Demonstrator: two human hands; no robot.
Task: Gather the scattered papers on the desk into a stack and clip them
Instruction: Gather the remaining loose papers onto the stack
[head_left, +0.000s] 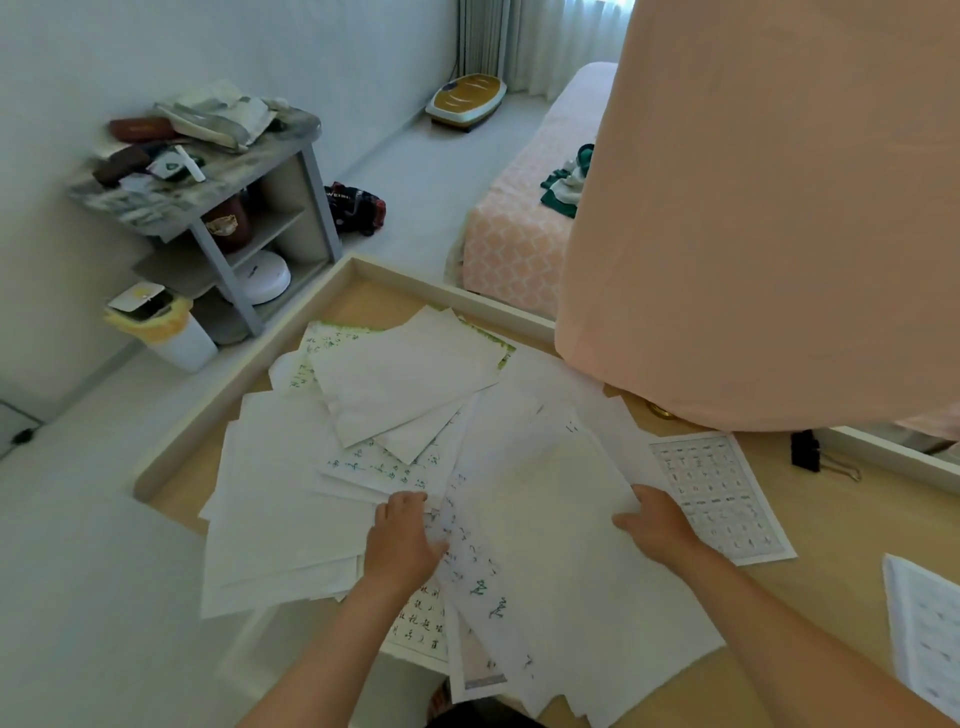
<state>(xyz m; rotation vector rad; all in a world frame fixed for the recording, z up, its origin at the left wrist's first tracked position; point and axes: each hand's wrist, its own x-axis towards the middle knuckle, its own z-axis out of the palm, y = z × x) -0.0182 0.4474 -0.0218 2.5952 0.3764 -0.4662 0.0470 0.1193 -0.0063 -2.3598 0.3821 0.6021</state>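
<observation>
— Where were the papers (415, 379)?
— Fanned loose across the table (841, 525), some overhanging its near edge. The right hand (657, 525) pinched one paper's edge. The left hand (402, 535) lay bent-fingered on others; whether it gripped any, I couldn't tell.
— The risk?
— A hasty sweep might have pushed overhanging ones onto the floor (104, 571). The binder clip (805, 451) lay well apart.

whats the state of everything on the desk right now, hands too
scattered white papers, fanned out, overlapping, not stacked
large blank white sheet, on top of the pile, right edge held
white gridded practice sheet, flat on the desk, right of the pile
black metal binder clip, lying unused, apart from the papers
left hand, fingers curled down on the papers, grip unclear
right hand, holds the large sheet's edge
</observation>
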